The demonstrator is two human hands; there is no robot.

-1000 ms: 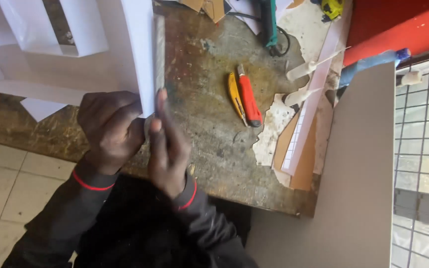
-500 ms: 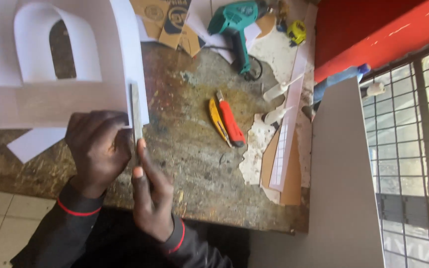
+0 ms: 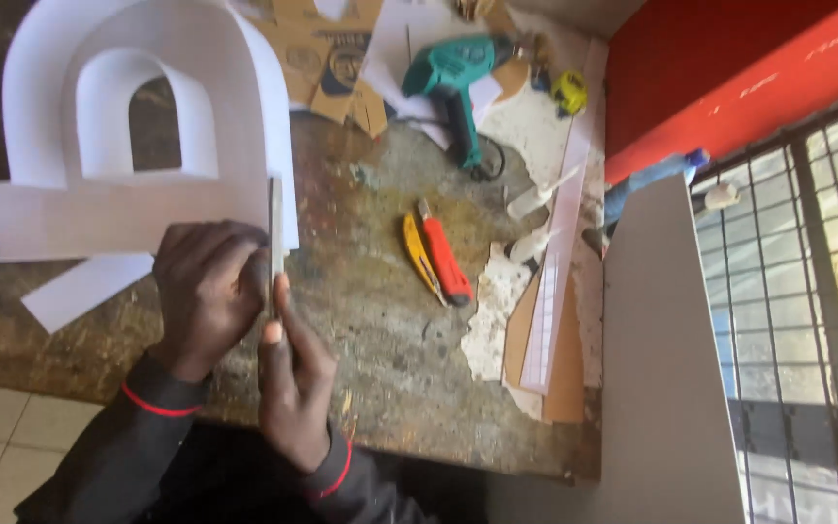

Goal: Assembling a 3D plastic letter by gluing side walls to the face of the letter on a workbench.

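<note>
Right hand closed around thin flat strip, maybe metal ruler or blade, blur hides which. Strip upright against right edge of white arch-shaped foam piece. Left hand pressed flat on lower band of that piece, fingers curled at its edge, touching strip. Loose white offcut just left of left hand. Worn workbench beneath. Further right: yellow and red utility knives. Far: green power drill, cardboard scraps.

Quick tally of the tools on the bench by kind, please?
Drill: 1
Utility knives: 2, one red, one yellow
Tape measure: 1
Ruler held by both hands: 1
Total: 5
</note>
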